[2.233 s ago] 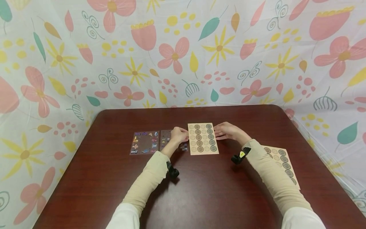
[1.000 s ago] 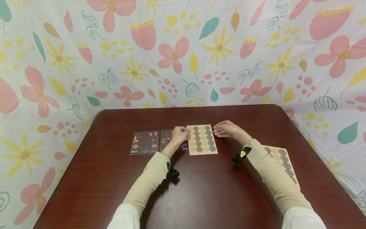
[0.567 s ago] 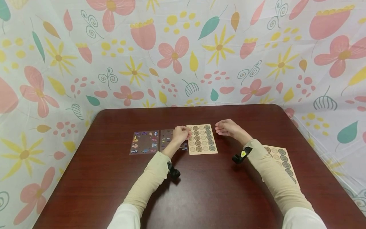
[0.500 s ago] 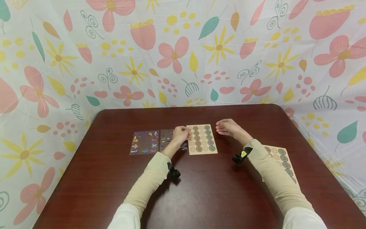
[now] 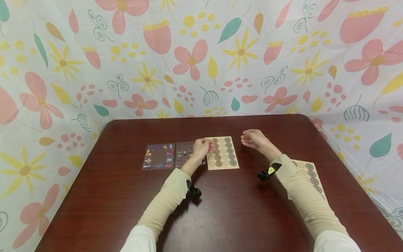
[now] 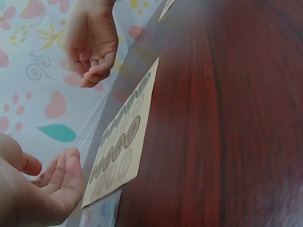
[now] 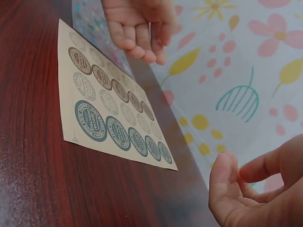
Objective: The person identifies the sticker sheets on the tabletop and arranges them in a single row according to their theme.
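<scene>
A cream sheet of round stickers [image 5: 224, 154] lies flat on the dark red-brown table, its circles in pale, brown and dark green columns. My left hand [image 5: 203, 148] hovers over its left edge, fingers loosely bent; the left wrist view shows nothing between those fingers [image 6: 71, 175]. Off the sheet's right edge is my right hand [image 5: 255, 140], raised above the table. In the right wrist view its fingers [image 7: 222, 177] are loosely curled and hold nothing. Part of the sheet's left column is hidden behind my left hand in the head view.
Two clear sheets with small colourful stickers lie left of the cream one: the farther-left sheet [image 5: 158, 157] and one [image 5: 182, 155] partly under my left hand. Another cream sticker sheet [image 5: 310, 173] lies at the right, partly covered by my right forearm. A flower-patterned cloth [image 5: 201, 70] hangs behind the table.
Earlier both hands were at the cream sheet's side edges, and the sheet shifted slightly left and was left flat. The right hand has drawn away rightward; the left has moved slightly right over it.
</scene>
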The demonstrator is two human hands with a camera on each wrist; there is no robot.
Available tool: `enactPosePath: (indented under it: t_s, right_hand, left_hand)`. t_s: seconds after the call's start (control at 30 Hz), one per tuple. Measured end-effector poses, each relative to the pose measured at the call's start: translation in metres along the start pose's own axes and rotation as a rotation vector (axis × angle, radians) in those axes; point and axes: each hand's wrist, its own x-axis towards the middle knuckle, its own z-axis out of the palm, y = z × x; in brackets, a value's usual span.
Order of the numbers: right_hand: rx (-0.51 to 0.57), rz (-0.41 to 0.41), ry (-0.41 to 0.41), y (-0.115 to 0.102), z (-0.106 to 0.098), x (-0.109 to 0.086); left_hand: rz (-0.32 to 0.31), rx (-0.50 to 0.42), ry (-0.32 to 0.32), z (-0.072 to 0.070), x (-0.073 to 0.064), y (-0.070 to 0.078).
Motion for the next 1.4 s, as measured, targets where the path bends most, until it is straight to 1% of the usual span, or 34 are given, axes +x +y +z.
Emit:
enactPosePath:
  t_s: [0.1,0.27,0.43,0.6,0.73,0.97,1.17,1.27,1.4]
  right_hand:
    - [0.016,-0.010,-0.005,-0.001,-0.003,-0.002]
    - [0.017,-0.025,-0.028,0.001,-0.008,-0.007]
    - [0.003,-0.035,-0.033,0.002,-0.015,-0.012]
    - [-0.018,-0.046,-0.052,0.002,-0.023,-0.017]
    - [-0.084,-0.050,-0.073,0.003,-0.028,-0.021]
    - [-0.229,-0.061,-0.109,0.001,-0.036,-0.028]
    - [-0.277,-0.079,-0.162,0.001,-0.047,-0.034]
    - [-0.293,-0.099,-0.163,0.001,-0.051,-0.037]
    - [-0.315,-0.116,-0.152,0.004,-0.058,-0.042]
  left_hand:
    - [-0.009,-0.017,-0.010,0.004,-0.001,0.001]
    - [-0.005,-0.017,-0.013,0.013,-0.004,-0.001]
    - [-0.002,-0.041,-0.028,0.023,-0.007,0.000]
    - [-0.007,-0.029,-0.029,0.029,-0.008,0.001]
    - [-0.016,-0.034,-0.038,0.032,-0.007,0.001]
    - [-0.001,-0.025,-0.053,0.037,-0.008,-0.002]
    - [-0.009,-0.068,-0.073,0.043,-0.011,-0.002]
    - [-0.011,-0.083,-0.074,0.044,-0.011,-0.002]
    - [-0.008,-0.076,-0.077,0.048,-0.011,-0.003]
